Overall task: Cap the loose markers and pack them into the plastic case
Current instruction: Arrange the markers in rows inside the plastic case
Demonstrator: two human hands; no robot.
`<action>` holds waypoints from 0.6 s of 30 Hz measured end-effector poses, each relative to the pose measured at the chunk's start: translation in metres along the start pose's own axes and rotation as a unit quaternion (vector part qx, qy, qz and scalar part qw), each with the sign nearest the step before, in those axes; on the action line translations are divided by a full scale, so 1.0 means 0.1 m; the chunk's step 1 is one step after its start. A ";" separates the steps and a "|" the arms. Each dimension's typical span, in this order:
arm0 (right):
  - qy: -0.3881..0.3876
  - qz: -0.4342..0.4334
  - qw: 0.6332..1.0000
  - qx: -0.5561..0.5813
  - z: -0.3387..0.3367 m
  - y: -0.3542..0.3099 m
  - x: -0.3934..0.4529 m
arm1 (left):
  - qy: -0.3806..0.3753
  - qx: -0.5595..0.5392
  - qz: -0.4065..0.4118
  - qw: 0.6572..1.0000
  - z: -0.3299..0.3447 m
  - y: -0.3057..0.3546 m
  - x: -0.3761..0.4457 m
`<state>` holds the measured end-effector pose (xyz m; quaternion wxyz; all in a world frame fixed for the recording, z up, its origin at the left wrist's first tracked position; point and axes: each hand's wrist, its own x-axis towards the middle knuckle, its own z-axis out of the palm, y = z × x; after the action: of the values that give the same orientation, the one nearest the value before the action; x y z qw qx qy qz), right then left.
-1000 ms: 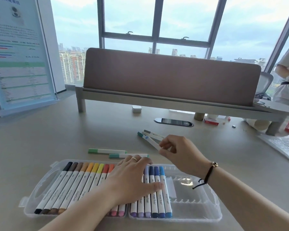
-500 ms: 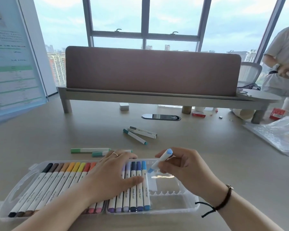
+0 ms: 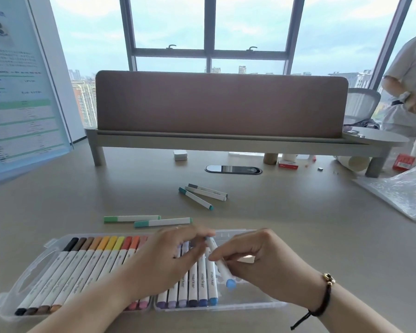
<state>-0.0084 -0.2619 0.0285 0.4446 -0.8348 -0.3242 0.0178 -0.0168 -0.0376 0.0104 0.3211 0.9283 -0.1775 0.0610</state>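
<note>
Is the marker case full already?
No: the case has bare slots at its right end, and five markers lie loose on the table.

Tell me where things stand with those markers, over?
Both hands, left and right, hold a light-blue marker over the case. Five markers loose on the desk. Nothing blocking.

Case's (image 3: pixel 247 306) right slots free; loose markers (image 3: pixel 163 222) just behind.

Case (image 3: pixel 34 255) clear glossy plastic; markers (image 3: pixel 87 265) smooth white plastic; table (image 3: pixel 82 188) matt.
</note>
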 end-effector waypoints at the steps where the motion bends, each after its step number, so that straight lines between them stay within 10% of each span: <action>1: -0.004 0.000 1.000 -0.014 0.01 0.01 0.00 | 0.004 -0.001 0.002 1.000 0.01 -0.01 0.00; 18: -0.041 0.114 0.991 -0.052 0.11 0.12 0.04 | -0.024 0.127 0.012 0.992 0.08 -0.08 0.03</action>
<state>-0.0026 -0.2562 0.0141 0.3816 -0.8870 -0.2455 0.0857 -0.0105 -0.0376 0.0000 0.1954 0.9605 -0.1870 0.0649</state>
